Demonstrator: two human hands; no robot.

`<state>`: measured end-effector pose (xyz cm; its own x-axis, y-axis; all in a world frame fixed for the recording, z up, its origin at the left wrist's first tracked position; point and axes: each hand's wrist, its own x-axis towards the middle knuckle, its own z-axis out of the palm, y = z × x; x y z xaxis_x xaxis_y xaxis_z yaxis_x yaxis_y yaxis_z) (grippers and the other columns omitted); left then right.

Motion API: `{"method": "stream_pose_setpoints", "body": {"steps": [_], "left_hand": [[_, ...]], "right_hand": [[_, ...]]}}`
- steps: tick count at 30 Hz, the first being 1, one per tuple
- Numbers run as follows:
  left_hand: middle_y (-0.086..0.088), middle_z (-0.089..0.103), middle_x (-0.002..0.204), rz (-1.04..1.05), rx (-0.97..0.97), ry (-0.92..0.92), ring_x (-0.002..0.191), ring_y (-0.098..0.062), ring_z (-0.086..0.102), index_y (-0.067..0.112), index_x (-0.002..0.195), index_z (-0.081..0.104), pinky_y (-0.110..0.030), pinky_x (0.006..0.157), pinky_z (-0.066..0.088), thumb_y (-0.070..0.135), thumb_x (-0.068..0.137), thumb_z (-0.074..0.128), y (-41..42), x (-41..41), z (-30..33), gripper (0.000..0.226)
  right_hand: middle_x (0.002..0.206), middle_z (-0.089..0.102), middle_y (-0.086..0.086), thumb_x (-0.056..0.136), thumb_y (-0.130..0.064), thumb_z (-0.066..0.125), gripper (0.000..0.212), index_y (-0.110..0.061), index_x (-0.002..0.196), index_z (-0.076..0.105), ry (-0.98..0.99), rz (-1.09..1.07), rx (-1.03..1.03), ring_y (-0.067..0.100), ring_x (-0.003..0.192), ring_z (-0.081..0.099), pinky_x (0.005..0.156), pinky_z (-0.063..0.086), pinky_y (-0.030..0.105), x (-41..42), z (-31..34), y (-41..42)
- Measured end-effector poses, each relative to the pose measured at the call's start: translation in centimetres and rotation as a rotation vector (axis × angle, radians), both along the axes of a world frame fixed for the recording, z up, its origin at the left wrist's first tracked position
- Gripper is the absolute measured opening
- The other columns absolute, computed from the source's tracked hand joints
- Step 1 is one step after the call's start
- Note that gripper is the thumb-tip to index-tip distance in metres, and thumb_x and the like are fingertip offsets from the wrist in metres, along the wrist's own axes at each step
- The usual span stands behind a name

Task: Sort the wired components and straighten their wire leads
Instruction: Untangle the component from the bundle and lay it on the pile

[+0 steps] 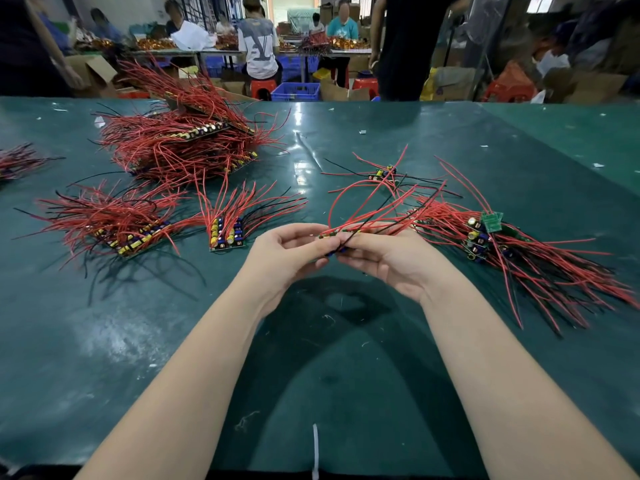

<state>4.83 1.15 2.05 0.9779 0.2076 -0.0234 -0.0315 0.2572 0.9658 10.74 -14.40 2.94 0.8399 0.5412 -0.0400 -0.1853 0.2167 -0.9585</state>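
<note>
Spanning the whole lower view: green table (346, 375), far edge at 12 o'clock, bare surface at 6 o'clock between the forearms. Counted on it: six groups of wired boards. Largest heap (180, 143) at 10 o'clock; loose pile (519, 251) at 3 o'clock, just beside the right hand; row (117, 220) at 9 o'clock; short stack (227, 230) left of centre; small cluster (386, 174) at 1 o'clock; partial bundle (17, 161) at the left edge. Held above centre: one wired component (341, 237), red and black leads arching up and right. Left hand (287, 251) curled, fingertips pinching its left end. Right hand (384, 254) curled, pinching it from the right, leads crossing the fingers. White strip (315, 445) at 6 o'clock.
</note>
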Motion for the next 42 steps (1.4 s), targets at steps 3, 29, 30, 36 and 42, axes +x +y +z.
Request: {"method": "stream_pose_setpoints", "body": {"steps": [3, 29, 30, 36, 42], "left_hand": [[-0.001, 0.071, 0.071, -0.008, 0.015, 0.0, 0.064, -0.009, 0.065, 0.015, 0.086, 0.073, -0.023, 0.071, 0.057, 0.012, 0.057, 0.08, 0.2, 0.0, 0.2, 0.029], [0.004, 0.07, 0.068, 0.223, -0.595, 0.005, 0.061, -0.003, 0.065, 0.017, 0.061, 0.076, -0.011, 0.051, 0.049, 0.021, 0.076, 0.073, 1.6, 0.2, 1.3, 0.016], [0.004, 0.07, 0.067, 0.269, -0.674, -0.008, 0.06, -0.004, 0.065, 0.016, 0.061, 0.075, -0.011, 0.05, 0.048, 0.019, 0.081, 0.071, 1.9, 0.2, 1.3, 0.02], [-0.004, 0.067, 0.064, 0.358, -0.837, -0.088, 0.06, -0.011, 0.067, 0.005, 0.081, 0.064, -0.013, 0.055, 0.053, 0.008, 0.09, 0.063, 2.5, 0.0, 1.6, 0.01], [-0.003, 0.069, 0.068, 0.311, -0.728, -0.119, 0.062, -0.009, 0.067, 0.003, 0.086, 0.065, -0.016, 0.062, 0.055, 0.002, 0.092, 0.058, 1.5, 0.1, 1.8, 0.009]], "right_hand": [[0.074, 0.073, 0.007, 0.075, 0.003, 0.069, 0.014, -0.009, 0.07, 0.074, -0.002, 0.038, 0.005, 0.015, 0.068, 0.071, 0.071, 0.059, 0.027, 0.0, 0.2, -0.1], [0.063, 0.067, 0.005, 0.085, -0.01, 0.068, 0.011, -0.008, 0.076, 0.064, 0.269, -0.06, -0.021, 0.014, 0.053, 0.067, 0.049, 0.053, 0.019, -0.1, 0.5, -0.1], [0.062, 0.067, 0.006, 0.085, -0.007, 0.067, 0.01, -0.006, 0.076, 0.064, 0.264, -0.074, -0.027, 0.016, 0.053, 0.067, 0.049, 0.053, 0.02, -0.1, 0.4, -0.1], [0.069, 0.063, 0.006, 0.088, -0.005, 0.064, 0.006, -0.005, 0.082, 0.064, 0.038, -0.003, -0.3, 0.01, 0.05, 0.061, 0.052, 0.052, 0.019, -0.3, -0.4, 0.4], [0.058, 0.063, -0.008, 0.087, -0.006, 0.064, 0.003, -0.008, 0.085, 0.065, -0.131, 0.098, -0.459, 0.006, 0.052, 0.053, 0.051, 0.044, 0.013, -0.4, -0.6, 0.4]]}}
